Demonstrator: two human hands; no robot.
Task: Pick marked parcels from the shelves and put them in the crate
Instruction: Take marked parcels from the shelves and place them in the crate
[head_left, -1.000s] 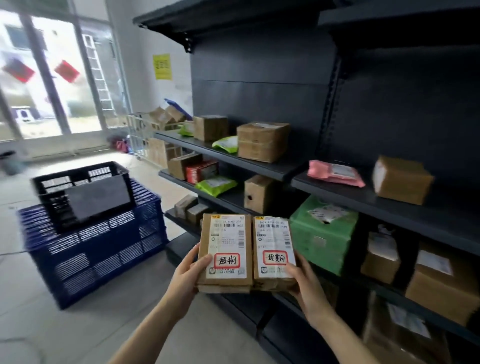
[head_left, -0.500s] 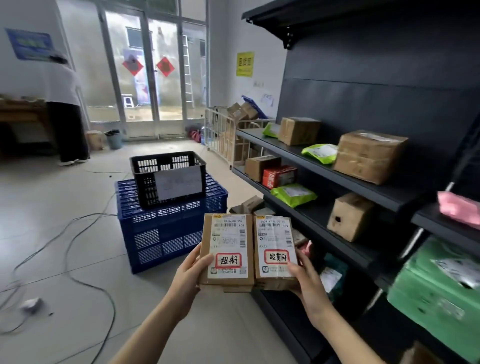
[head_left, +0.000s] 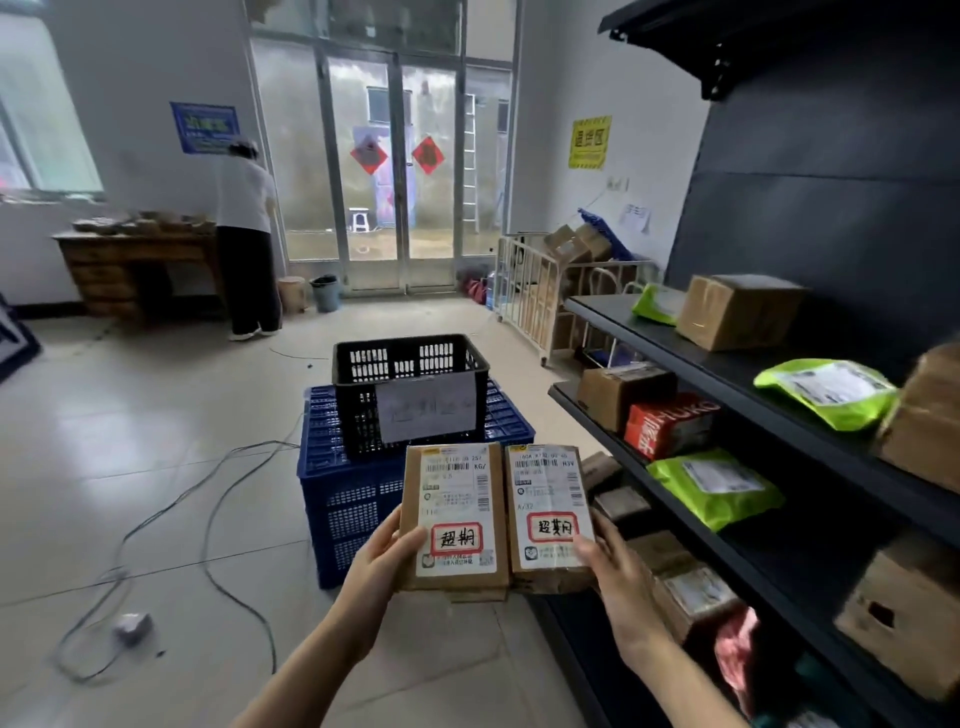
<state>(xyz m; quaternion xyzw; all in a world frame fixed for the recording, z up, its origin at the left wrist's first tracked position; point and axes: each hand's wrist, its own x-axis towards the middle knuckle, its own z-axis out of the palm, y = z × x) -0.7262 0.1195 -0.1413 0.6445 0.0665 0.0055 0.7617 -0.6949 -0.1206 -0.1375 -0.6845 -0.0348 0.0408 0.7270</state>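
While two flat brown parcels are held up side by side with their long edges touching, each shows a white shipping label and a red-framed sticker with handwritten characters. The left parcel (head_left: 454, 514) is gripped at its near left edge by the left hand (head_left: 382, 566), thumb lying across the front beside the sticker. The right parcel (head_left: 548, 512) is gripped at its near right edge by the right hand (head_left: 615, 571), thumb resting on the label and fingers hidden behind. Both parcels are in the air, near the viewer, in front of the crates and not yet in one.

Just beyond them a black crate (head_left: 358, 410) with slotted walls sits on top of a bigger blue crate (head_left: 353, 499), which stands on the tiled floor. A white sheet of paper (head_left: 426, 410) hangs on the black crate's near wall; its writing is too faint to read.

To the right run dark shelves (head_left: 727, 364) carrying a brown box (head_left: 737, 312), a green bag (head_left: 826, 389), a red box (head_left: 670, 423) and more parcels lower down. A wire cart (head_left: 540, 296) of cardboard boxes stands at the shelves' far end.

On the left, cables (head_left: 208, 499) loop across the floor. Far off, a person (head_left: 247, 234) stands facing away beside a wooden desk (head_left: 135, 260), next to glass doors (head_left: 395, 171). A yellow sign (head_left: 589, 143) hangs on the far right wall.
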